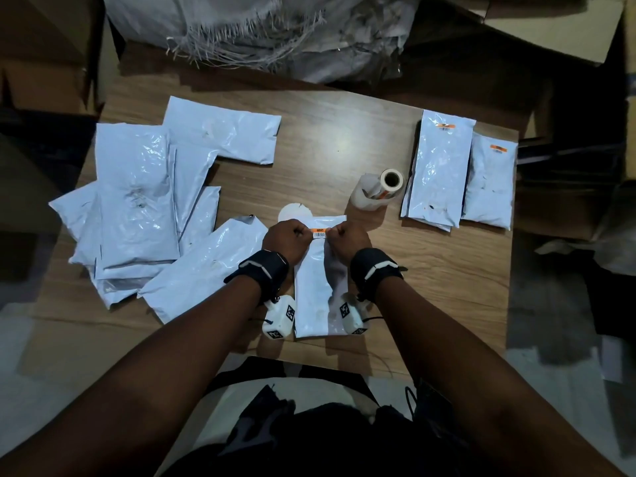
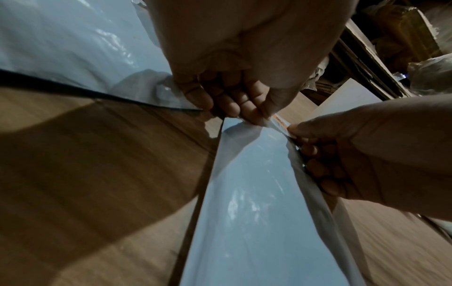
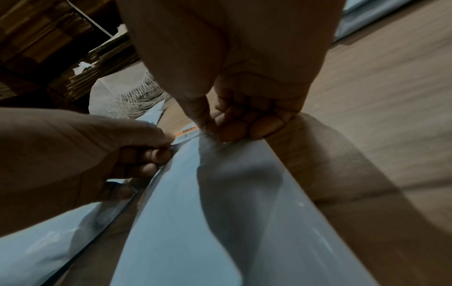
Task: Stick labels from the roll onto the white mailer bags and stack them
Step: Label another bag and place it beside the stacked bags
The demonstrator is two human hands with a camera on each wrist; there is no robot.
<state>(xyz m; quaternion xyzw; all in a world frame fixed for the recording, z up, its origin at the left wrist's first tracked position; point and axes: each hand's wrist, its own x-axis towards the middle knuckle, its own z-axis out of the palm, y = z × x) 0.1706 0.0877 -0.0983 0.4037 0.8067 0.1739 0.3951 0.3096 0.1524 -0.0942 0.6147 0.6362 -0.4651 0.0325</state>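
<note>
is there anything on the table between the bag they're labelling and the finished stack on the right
Partly. The label roll stands on the table between the mailer bag under both hands and the labelled stack. A nearer path along the table's front shows only bare wood.
</note>
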